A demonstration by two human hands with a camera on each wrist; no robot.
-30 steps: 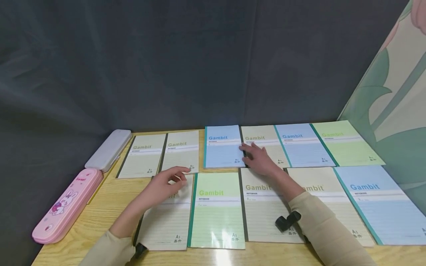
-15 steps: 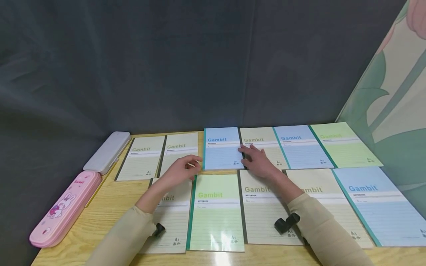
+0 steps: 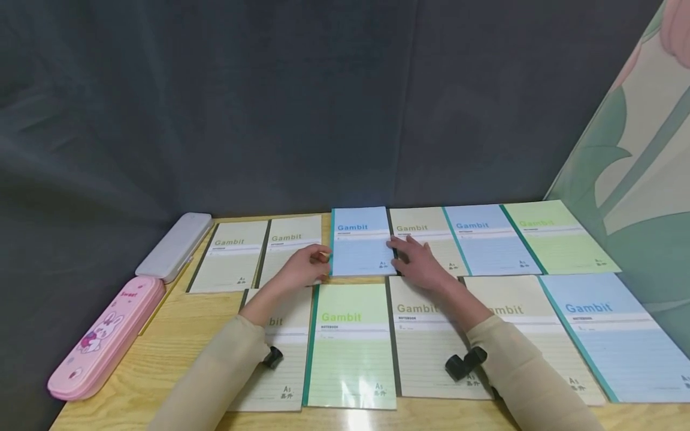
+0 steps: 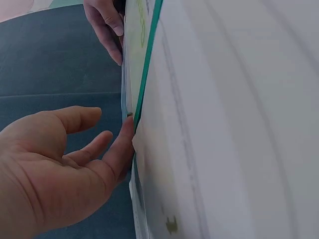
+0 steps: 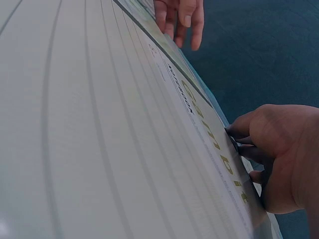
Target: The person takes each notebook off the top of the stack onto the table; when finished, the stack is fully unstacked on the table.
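Note:
A blue notebook lies flat in the back row, between my two hands in the head view. My left hand is at its left edge, fingers loosely bent and nothing held; whether the fingertips touch the cover is hard to tell. Spread over the back-row beige notebook, my right hand has its fingertips at the blue notebook's right edge. In the left wrist view, the left hand has one finger low near a notebook edge. The right hand rests its fingers on notebooks in the right wrist view.
A front row holds a green notebook and several beige and blue ones. Two beige notebooks, including one at the far left, lie back left. A pink bunny pencil case and a white case line the table's left edge. A dark curtain hangs behind.
My left hand has moved right and slightly away from me, from over the beige notebooks to the blue notebook's left edge. The right hand has stayed in place.

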